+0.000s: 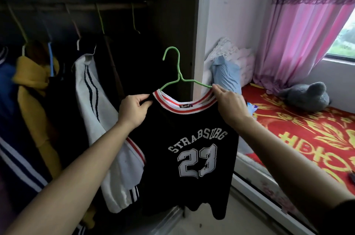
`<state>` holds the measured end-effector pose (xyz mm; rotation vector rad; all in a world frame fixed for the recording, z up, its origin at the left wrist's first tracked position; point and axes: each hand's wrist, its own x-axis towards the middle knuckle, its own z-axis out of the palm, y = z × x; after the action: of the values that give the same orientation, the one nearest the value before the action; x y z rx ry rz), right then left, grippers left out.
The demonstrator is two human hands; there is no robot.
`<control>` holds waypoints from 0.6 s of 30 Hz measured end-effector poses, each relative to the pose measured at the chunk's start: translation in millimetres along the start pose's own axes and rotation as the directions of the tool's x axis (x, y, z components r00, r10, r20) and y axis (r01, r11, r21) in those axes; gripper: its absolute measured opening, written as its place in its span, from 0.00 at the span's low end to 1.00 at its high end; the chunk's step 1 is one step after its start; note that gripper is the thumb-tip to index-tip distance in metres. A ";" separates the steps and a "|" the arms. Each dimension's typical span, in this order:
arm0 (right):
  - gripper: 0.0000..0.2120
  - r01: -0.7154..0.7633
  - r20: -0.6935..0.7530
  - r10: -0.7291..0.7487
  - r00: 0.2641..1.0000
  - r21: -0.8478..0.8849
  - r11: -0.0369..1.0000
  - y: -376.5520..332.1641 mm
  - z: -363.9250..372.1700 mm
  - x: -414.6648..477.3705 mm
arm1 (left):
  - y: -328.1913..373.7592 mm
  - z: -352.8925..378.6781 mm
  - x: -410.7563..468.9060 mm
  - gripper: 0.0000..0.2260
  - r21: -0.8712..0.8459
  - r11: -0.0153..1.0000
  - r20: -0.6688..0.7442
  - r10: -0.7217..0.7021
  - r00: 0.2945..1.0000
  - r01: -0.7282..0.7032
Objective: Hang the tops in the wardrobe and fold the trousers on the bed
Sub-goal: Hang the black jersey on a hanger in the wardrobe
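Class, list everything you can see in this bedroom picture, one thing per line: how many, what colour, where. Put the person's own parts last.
black jersey top: one, black with red-and-white collar, held up before the wardrobe
hanger: one, green, at the top's collar, hook free
wardrobe rail: one, brown, high inside
hoodie: one, yellow, hanging at left
striped jacket: one, white with dark stripes, hanging beside the hoodie
curtain: one, pink, at the window
plush toy: one, grey, on the bed
bedspread: one, red and yellow, covering the bed
left grip: one, bare, pinches the top's shoulder
right grip: one, bare, pinches the collar at the hanger's end
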<state>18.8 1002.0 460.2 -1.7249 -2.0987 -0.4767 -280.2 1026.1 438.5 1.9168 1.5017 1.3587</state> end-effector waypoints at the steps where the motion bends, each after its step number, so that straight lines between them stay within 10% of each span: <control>1: 0.28 0.037 0.016 -0.037 0.999 0.020 0.999 -7.8 5.0 -3.0 | 2.7 3.3 -0.2 0.14 -0.003 1.000 -0.005 0.008 1.000 -0.008; 7: 0.22 -0.047 -0.216 0.073 0.974 0.122 0.991 -4.7 6.5 8.6 | 13.7 -2.8 -1.6 0.13 -0.234 0.972 0.035 0.037 0.999 -0.028; 12: 0.18 0.143 -0.007 -0.147 0.989 0.260 0.955 10.8 -28.0 38.9 | 16.8 -19.7 4.5 0.13 -0.273 0.959 0.139 0.112 0.984 -0.070; 18: 0.14 0.175 -0.118 -0.144 0.983 0.319 0.932 -1.3 -55.3 45.2 | 9.5 -36.4 24.7 0.11 -0.230 0.973 0.162 0.065 0.985 -0.026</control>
<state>13.9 1013.4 530.5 -1.3272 -2.1195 -0.2283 -305.9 1034.5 474.4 1.8783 1.1752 1.2891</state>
